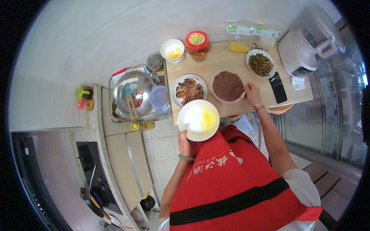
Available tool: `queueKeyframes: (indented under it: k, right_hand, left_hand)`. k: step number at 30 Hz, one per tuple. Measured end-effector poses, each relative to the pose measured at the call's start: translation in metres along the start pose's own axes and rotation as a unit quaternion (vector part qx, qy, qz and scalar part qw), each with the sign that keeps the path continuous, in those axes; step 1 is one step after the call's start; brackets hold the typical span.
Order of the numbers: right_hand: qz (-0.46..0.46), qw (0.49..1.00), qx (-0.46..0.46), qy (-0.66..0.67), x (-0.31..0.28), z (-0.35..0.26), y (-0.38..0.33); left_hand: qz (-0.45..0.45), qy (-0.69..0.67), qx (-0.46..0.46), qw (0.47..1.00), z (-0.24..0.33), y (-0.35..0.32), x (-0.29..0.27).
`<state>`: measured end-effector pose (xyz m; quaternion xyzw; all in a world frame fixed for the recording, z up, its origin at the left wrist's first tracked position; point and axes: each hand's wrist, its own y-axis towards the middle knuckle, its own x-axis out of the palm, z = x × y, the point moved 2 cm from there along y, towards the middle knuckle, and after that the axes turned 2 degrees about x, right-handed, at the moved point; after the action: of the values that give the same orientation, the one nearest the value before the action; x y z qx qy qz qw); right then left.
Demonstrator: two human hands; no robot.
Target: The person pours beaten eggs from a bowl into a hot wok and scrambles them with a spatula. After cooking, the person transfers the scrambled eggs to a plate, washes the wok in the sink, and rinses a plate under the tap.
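My left hand (184, 143) grips the edge of a white bowl (188, 115), held tilted in front of my red apron. Inside that bowl a patch of yellow liquid (208, 120) shows, perhaps egg. At the near edge of the wooden tabletop, my right hand (253, 94) closes on the rim of a pale bowl (213, 91) full of brown minced or powdery stuff (228, 85). Just beyond the white bowl lies a plate (177, 82) with sliced browned meat (189, 91).
On the table (223, 52) stand a red-lidded jar (198, 46), a small white bowl (167, 46), a plate of chopped greens (260, 64), a black phone (278, 87) and a white kitchen appliance (304, 46). A steel basin (123, 96) sits left, above the stove (98, 169).
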<state>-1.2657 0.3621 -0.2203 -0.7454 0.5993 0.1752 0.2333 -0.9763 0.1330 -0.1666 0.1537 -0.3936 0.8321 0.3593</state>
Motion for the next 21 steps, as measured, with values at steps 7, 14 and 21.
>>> queueKeyframes:
  k: [7,14,21]
  right_hand:
    - [0.042,0.944,0.129,0.302,0.026,0.011,0.042]
    - [-0.238,0.879,0.213,0.356,0.075,-0.016,-0.018]
    - [-0.224,0.944,0.117,0.211,0.138,-0.087,-0.046]
  left_hand:
    - [0.038,0.046,0.05,0.997,-0.004,0.001,-0.015]
    - [0.105,0.046,0.079,0.99,-0.014,0.007,-0.045]
    - [0.203,0.077,0.104,0.971,-0.004,0.016,-0.035]
